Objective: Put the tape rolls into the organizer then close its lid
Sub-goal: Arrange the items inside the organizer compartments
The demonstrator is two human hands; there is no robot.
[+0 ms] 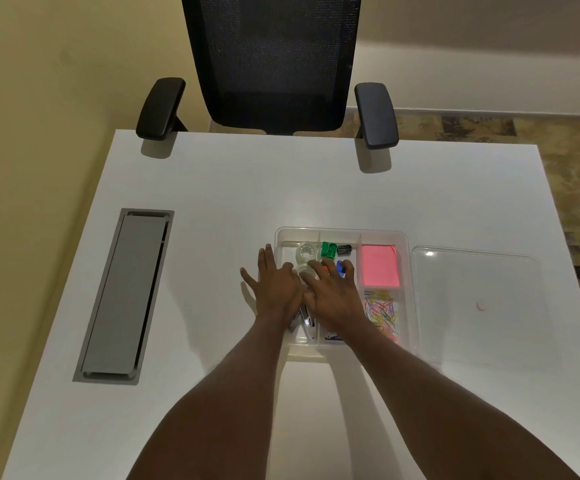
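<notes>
A clear plastic organizer point(404, 237) with several compartments sits on the white desk point(212, 188). One clear tape roll point(306, 252) lies in its far left compartment. A second clear roll point(301, 270) shows just between my two hands, mostly hidden. My left hand point(276, 289) lies flat with fingers spread over the organizer's left edge. My right hand point(333, 294) is spread over the middle compartments, beside the left one. Neither hand visibly grips anything. The organizer's clear lid point(475, 303) lies flat on the desk to the right, touching the organizer.
The organizer also holds a green sharpener point(328, 249), a dark sharpener point(344, 250), pink sticky notes point(380, 270), coloured paper clips point(383, 313) and staplers near my wrists. A grey cable hatch point(125, 296) is set in the desk's left. A black mesh chair point(271, 64) stands behind the desk.
</notes>
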